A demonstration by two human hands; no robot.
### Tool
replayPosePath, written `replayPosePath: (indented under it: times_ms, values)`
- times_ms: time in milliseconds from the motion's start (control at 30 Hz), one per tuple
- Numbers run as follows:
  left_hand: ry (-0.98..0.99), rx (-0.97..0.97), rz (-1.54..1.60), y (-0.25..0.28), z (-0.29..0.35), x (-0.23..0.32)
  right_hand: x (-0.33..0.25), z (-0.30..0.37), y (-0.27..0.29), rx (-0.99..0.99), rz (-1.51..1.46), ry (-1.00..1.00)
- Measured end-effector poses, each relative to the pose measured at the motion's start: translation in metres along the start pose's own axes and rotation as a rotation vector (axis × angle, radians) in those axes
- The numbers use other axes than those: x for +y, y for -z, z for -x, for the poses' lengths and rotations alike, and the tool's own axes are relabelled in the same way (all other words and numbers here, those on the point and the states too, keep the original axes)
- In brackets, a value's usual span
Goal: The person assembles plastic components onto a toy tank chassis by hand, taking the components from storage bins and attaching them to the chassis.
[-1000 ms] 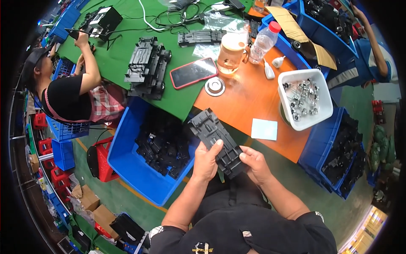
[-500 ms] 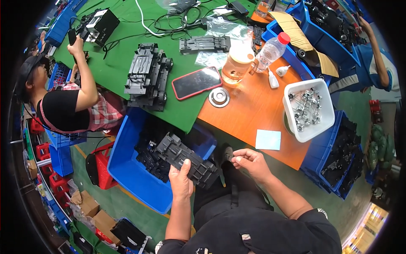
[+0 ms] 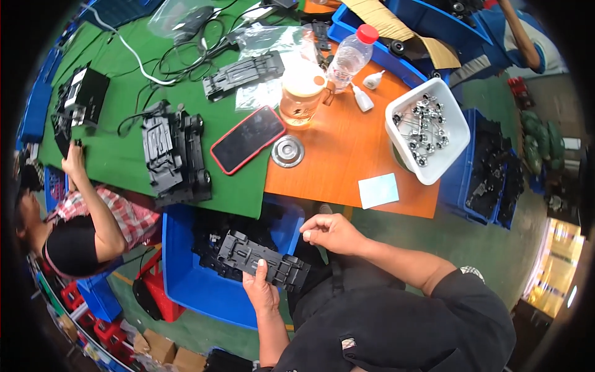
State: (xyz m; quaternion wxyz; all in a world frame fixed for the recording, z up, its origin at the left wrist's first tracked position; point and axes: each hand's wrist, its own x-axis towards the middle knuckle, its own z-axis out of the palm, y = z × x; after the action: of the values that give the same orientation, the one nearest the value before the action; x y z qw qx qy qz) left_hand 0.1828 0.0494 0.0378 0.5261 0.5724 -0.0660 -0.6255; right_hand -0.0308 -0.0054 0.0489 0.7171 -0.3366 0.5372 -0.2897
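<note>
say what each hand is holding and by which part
Left hand: the chassis, by the middle of its near long edge. Right hand: can't tell if it holds anything.

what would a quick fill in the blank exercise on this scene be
The left hand holds a plastic part coloured ____.
The cap of the clear bottle is coloured ____.
The phone lies mostly on a surface coloured ____.
The white bin stands to the ____ of the pale paper.
Missing: black; red; green; right.
</note>
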Motion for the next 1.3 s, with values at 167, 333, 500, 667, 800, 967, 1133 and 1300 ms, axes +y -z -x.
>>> replayPosePath:
  times_ms: [167,333,500,667,800,967,1133,1300]
  values:
    - [-0.006,0.013,-0.027,-0.006,-0.013,0.013,0.000,0.001,-0.009,0.024,0.041,-0.040]
    - [-0.015,0.066,-0.051,0.002,-0.018,0.017,-0.001,-0.008,-0.010,0.018,0.066,-0.041]
    - [-0.024,0.135,-0.062,0.002,-0.019,0.017,-0.010,-0.030,-0.003,-0.012,0.060,-0.022]
    - [0.006,0.262,-0.003,0.002,-0.016,0.010,-0.067,-0.008,0.023,-0.137,0.291,-0.020]
    - [0.019,0.294,0.039,-0.008,-0.023,0.006,-0.154,0.008,0.071,-0.354,0.301,0.077]
    - [0.007,0.331,0.051,-0.022,-0.027,0.009,-0.288,0.007,0.088,-0.093,0.623,0.478]
    - [-0.043,0.388,0.053,-0.012,-0.019,0.012,-0.348,-0.105,0.067,-0.021,1.170,1.067]
    - [-0.060,0.440,0.056,-0.022,-0.019,0.007,-0.333,-0.218,0.047,-0.193,1.860,0.456]
